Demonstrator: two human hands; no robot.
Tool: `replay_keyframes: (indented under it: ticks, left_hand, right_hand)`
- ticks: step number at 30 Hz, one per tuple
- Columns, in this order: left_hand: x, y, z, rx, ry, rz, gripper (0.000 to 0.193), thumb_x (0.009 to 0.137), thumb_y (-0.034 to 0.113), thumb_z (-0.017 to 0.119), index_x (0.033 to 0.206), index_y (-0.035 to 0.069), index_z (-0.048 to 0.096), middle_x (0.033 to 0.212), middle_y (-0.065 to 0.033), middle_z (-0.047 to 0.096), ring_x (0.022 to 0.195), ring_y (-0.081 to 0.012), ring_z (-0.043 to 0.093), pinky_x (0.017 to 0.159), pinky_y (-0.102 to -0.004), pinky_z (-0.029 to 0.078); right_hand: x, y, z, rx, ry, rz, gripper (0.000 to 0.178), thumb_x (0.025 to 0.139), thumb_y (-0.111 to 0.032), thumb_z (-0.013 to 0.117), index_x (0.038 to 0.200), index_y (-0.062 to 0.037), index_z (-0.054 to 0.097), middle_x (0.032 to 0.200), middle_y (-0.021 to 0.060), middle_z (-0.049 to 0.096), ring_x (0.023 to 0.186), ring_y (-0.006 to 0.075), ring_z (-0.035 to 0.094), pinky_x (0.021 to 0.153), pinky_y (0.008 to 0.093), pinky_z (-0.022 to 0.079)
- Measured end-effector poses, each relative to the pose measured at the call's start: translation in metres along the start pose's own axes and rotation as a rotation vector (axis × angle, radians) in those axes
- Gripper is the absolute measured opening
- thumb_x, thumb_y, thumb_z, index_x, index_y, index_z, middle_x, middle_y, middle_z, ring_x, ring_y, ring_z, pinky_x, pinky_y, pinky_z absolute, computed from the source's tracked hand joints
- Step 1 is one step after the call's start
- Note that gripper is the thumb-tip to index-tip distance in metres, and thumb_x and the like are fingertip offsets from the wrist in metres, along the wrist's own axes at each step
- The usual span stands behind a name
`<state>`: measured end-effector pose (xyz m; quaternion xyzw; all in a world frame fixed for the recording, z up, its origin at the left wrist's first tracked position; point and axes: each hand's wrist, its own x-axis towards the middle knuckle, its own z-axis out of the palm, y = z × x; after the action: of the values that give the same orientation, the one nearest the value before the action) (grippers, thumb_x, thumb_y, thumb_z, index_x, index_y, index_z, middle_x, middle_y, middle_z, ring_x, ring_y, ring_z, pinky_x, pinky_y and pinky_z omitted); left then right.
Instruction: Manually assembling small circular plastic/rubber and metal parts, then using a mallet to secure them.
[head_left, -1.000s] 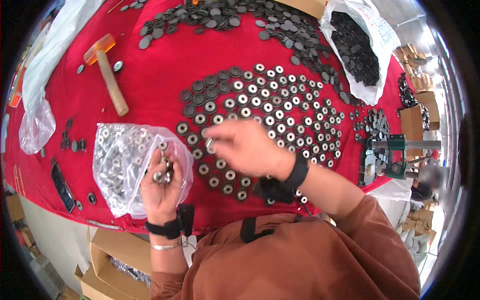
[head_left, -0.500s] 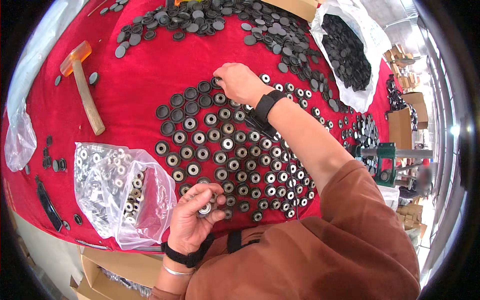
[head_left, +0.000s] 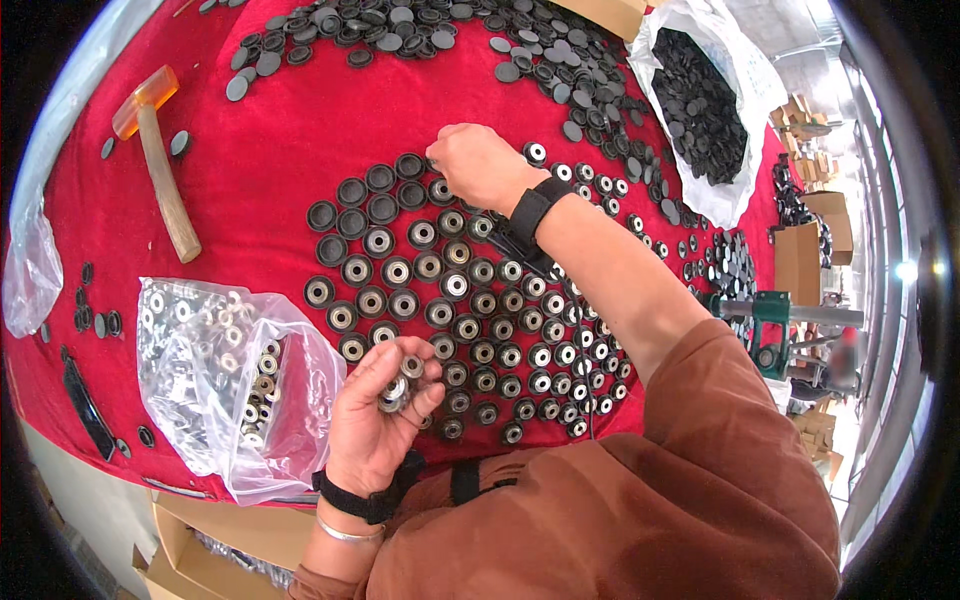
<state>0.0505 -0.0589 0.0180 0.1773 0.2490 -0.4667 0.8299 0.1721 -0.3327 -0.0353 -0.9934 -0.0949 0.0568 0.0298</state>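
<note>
My left hand is palm up near the front edge of the table, with fingers curled round several small silver bearings. At the far side of a group of round black caps, my right hand is bent down with its fingers closed. Its fingertips are turned away, so what they hold, if anything, is hidden. Most of the caps near me hold a ring-shaped metal bearing. Several at the far left of the group are black cups without metal in them.
A clear plastic bag of bearings lies to the left, beyond it a mallet with an orange head. Loose black caps are heaped at the back beside a white sack of caps. A green metal clamp-like device stands at right.
My left hand has lifted slightly and tilted, shifting the bearings in its fingers. My right hand stays at nearly the same spot, its fingertips now more hidden. The whole view has shifted slightly.
</note>
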Motion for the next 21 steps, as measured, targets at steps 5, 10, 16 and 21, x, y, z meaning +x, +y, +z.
replay_keyframes:
  ticks: [5,10,16,21]
  left_hand:
    - [0.002,0.007,0.001,-0.112,0.003,0.042,0.021,0.094,0.019,0.052,0.101,0.001,0.060,0.100,-0.0128,0.063,0.091,-0.0240,0.063,0.079,-0.0368,0.057]
    - [0.027,0.014,0.000,-0.294,-0.135,0.072,0.028,0.096,0.018,0.047,0.113,-0.002,0.056,0.113,-0.0187,0.061,0.112,-0.0331,0.055,0.097,-0.0454,0.047]
    - [0.031,0.015,0.001,-0.224,-0.060,0.168,0.031,0.097,0.020,0.045,0.117,-0.002,0.053,0.115,-0.0161,0.060,0.108,-0.0283,0.058,0.095,-0.0438,0.048]
    - [0.029,0.014,0.010,-0.162,-0.077,0.156,0.030,0.098,0.023,0.042,0.114,0.001,0.054,0.110,-0.0127,0.062,0.101,-0.0246,0.062,0.087,-0.0410,0.053]
  right_hand:
    - [-0.005,-0.003,-0.003,0.027,0.090,-0.087,0.011,0.078,-0.012,0.060,0.084,-0.0038,0.064,0.077,0.0100,0.060,0.078,0.0288,0.060,0.070,0.0395,0.051]
    - [-0.013,-0.016,-0.024,0.099,0.197,-0.123,0.012,0.076,-0.014,0.062,0.082,-0.0053,0.066,0.080,0.0127,0.063,0.079,0.0313,0.062,0.070,0.0415,0.051]
    - [-0.067,-0.104,-0.079,0.575,0.007,-0.433,0.019,0.075,-0.010,0.065,0.093,-0.0056,0.063,0.085,0.0094,0.057,0.081,0.0272,0.057,0.072,0.0344,0.049]
    - [-0.079,-0.111,-0.078,0.455,0.080,-0.466,0.021,0.069,-0.006,0.065,0.090,-0.0038,0.062,0.089,0.0083,0.054,0.086,0.0272,0.054,0.075,0.0345,0.049]
